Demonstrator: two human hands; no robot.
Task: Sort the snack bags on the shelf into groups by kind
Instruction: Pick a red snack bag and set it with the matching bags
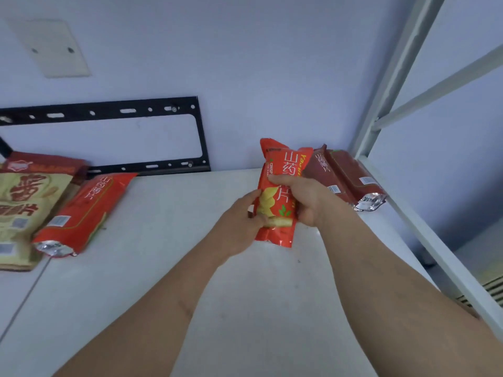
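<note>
Both hands, left hand (246,213) and right hand (304,200), grip a red bag (280,186) upright above the shelf (190,240), fingers curled round it. Mid-sort: next, lay it by its kind, probably the matching bag (81,210) at left.

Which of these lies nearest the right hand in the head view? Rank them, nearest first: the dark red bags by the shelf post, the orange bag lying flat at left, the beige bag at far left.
1. dark red bags: just right of the right hand, by the post.
2. orange bag lying flat: across the shelf, to the left.
3. beige bag: farthest, at the left edge.
</note>
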